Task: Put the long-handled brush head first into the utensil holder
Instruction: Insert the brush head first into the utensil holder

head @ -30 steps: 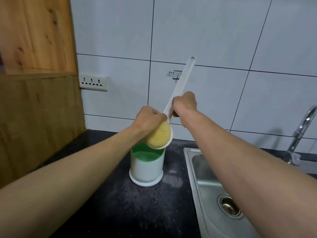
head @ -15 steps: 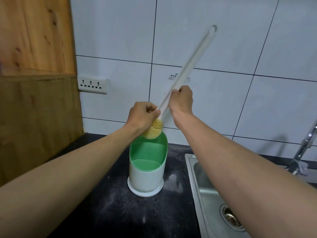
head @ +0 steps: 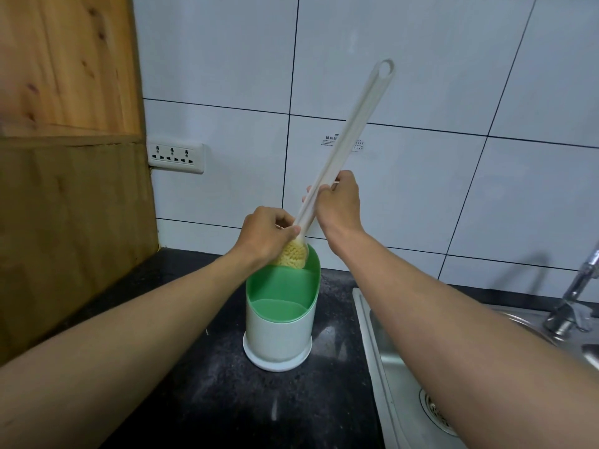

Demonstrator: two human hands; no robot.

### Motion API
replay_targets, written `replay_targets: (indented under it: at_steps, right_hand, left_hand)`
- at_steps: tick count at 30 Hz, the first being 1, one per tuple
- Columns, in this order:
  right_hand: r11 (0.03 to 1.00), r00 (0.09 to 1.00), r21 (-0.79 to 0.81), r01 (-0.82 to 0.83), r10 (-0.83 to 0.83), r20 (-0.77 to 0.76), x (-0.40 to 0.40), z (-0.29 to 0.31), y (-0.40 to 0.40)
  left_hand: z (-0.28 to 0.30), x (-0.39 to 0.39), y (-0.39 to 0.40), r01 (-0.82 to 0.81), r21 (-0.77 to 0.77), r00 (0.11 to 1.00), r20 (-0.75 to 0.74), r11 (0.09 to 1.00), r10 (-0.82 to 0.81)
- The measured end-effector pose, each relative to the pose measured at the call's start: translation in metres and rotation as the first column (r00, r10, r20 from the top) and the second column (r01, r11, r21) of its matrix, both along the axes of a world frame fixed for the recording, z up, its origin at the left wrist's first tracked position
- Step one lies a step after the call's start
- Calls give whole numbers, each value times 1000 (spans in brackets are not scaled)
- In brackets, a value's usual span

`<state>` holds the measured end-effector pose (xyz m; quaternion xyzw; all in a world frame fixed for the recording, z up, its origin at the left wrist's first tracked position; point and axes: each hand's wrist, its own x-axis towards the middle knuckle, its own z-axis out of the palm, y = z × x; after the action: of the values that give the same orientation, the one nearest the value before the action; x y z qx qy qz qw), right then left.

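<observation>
The long-handled brush (head: 350,131) has a white handle with a hanging hole at the top and a yellow bristle head (head: 291,256). It leans up and to the right. Its head dips into the back compartment of the utensil holder (head: 278,332), a white cylinder with a green insert, standing on the dark counter. My left hand (head: 267,236) grips the handle just above the head. Higher up, my right hand (head: 338,202) holds the shaft.
A steel sink (head: 405,367) with a drain lies right of the holder, with a tap (head: 580,293) at far right. A wooden cabinet side (head: 64,157) stands on the left. A wall socket (head: 176,157) sits on the white tiled wall.
Both hands have tilted the brush more upright and lowered it, so the yellow head now sits inside the holder's rim. The view has shifted slightly.
</observation>
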<state>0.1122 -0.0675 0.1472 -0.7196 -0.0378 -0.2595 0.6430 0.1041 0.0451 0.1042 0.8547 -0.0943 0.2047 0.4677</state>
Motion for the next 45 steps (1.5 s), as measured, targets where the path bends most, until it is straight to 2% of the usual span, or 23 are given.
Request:
replay_targets:
  at_steps: [10,25,29,36,45]
  right_hand:
    - [996,999,79,46,-46,-2,5,7,-1]
    - [990,995,-138,4,-17,-94,19,-10,-11]
    - [983,995,-179,-35,18,-97,19,-13,-14]
    - [982,993,-164,-90,77,-90,15,-13,-20]
    - [970,976,-130,-206,195,-96,14,-20,-32]
  left_hand:
    - [-7,1,-3,-48,85,999,22,995,47]
    - [-19,2,-6,-36,244,999,7,969,35]
    - [-19,3,-7,-13,230,1000,-4,973,15]
    - [-7,4,-19,46,31,996,81,998,-49]
    - [4,12,-12,97,86,995,-19,992,-96]
